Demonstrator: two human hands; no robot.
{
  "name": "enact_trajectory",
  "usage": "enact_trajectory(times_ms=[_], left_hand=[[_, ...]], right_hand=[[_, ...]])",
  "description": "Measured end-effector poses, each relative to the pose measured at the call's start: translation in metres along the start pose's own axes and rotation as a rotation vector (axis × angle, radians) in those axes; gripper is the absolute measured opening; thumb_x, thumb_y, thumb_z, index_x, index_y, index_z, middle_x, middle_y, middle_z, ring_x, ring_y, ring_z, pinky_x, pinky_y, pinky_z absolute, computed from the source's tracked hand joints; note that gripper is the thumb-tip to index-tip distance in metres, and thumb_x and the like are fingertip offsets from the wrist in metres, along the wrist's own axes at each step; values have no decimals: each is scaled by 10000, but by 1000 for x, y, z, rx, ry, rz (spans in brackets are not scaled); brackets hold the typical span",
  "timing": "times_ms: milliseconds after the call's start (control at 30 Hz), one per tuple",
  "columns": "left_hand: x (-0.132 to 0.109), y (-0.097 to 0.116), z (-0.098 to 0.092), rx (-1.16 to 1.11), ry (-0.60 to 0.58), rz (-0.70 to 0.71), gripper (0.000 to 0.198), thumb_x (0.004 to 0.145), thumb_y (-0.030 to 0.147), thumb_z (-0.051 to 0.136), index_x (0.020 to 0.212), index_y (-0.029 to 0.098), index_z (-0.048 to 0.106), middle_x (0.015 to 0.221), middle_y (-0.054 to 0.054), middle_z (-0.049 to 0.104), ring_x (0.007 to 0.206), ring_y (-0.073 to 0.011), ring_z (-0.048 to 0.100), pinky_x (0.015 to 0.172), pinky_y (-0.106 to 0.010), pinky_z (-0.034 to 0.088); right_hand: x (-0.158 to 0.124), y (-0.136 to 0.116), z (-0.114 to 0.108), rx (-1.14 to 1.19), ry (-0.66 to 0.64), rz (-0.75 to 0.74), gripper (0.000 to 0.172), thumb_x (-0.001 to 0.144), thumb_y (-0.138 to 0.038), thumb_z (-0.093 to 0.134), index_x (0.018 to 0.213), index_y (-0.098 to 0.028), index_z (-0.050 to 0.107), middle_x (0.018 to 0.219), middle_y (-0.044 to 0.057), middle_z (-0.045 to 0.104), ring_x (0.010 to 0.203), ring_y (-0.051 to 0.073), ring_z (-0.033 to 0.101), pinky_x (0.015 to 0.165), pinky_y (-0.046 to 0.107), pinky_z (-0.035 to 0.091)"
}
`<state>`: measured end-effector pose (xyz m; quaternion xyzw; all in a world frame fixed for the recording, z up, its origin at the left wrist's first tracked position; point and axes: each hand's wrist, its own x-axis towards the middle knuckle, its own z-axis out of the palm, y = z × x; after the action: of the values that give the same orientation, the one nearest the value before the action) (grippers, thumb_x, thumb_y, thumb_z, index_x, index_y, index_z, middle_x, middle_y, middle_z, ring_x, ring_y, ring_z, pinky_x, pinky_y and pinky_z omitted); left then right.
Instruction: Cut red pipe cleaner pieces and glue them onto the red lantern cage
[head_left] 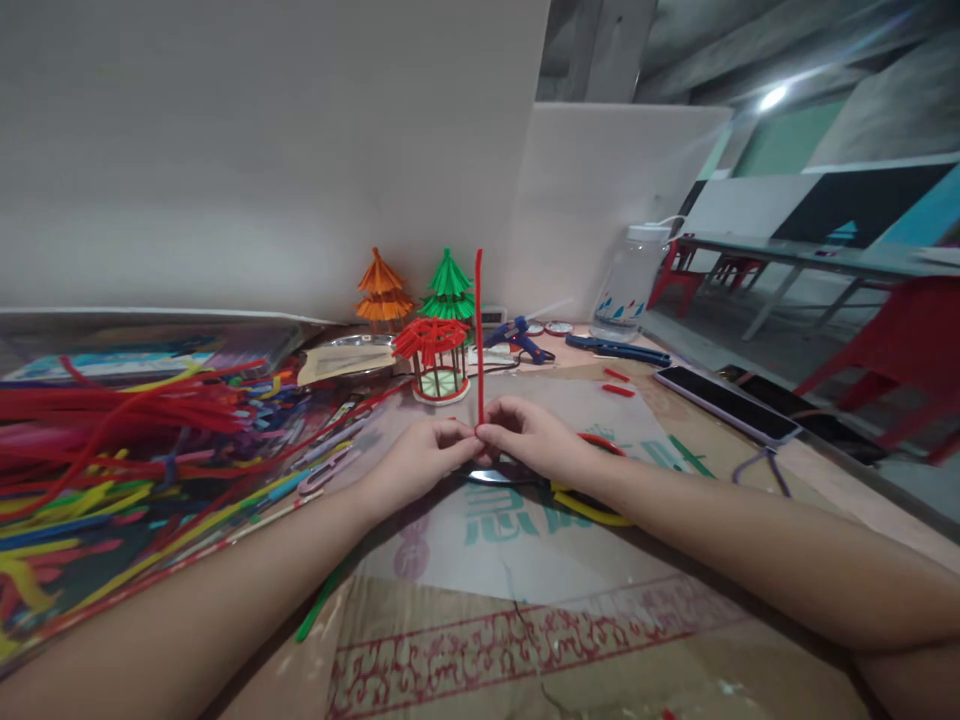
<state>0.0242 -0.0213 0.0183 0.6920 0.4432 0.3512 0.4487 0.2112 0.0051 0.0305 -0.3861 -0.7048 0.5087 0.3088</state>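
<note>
Dim, soft indoor light; lamp (772, 97) glare upper right, warped edges.

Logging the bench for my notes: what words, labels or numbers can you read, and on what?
Nothing reads clearly.
Teal characters on the sheet before the left hand and right hand pinching the red pipe cleaner: blurred, unreadable.
Blue marks on the clear bottle: too small.
Red border on the cardboard: pattern only.

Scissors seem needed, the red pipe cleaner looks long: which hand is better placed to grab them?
Probably the right hand: the scissors lie just under it, handles beside its wrist. The left hand sits farther off, also pinching the upright red pipe cleaner.
</note>
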Motion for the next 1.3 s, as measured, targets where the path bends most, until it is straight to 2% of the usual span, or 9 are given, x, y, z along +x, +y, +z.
enact_trajectory(times_ms=[167,367,567,800,1067,1300], left_hand=[[-1,3,2,58,8,-3,322,860,430,611,827,149,763,850,-68,790,779,-195,697,750,-272,513],[1,3,1,46,20,26,284,836,375,591,776,154,760,793,-57,767,724,-187,665,694,-266,494],[3,0,-2,-30,18,2,258,798,314,579,783,154,780,850,-80,780,848,-219,689,811,-294,499],[1,1,-2,-8,-18,-14,343,871,431,598,855,138,776,910,-105,791,853,-222,704,809,-310,507],[1,3,1,-69,6,-42,167,815,308,687,824,169,779,865,-69,799,796,-189,711,768,-277,525],[1,3,1,-64,8,-46,196,821,335,687,831,160,775,871,-74,800,802,-196,718,761,-282,533]], right_hand=[[0,0,-1,-28,-14,21,224,855,-386,677,816,-199,560,681,0,704,531,114,589,448,203,391],[-1,0,-1,-8,-3,37,200,865,-358,665,808,-207,546,644,-14,681,442,89,514,393,194,351],[0,-2,-2,8,-2,40,186,875,-339,652,807,-210,537,629,-25,675,414,78,496,381,187,350],[-3,-8,-1,15,10,57,168,878,-302,651,802,-206,537,593,-46,630,418,79,491,403,192,358],[-2,-2,0,16,-2,36,186,867,-343,660,823,-218,531,633,-33,668,395,75,470,381,195,340],[0,-3,-1,64,8,60,139,851,-288,647,809,-207,542,536,-72,555,419,80,475,375,179,320]])
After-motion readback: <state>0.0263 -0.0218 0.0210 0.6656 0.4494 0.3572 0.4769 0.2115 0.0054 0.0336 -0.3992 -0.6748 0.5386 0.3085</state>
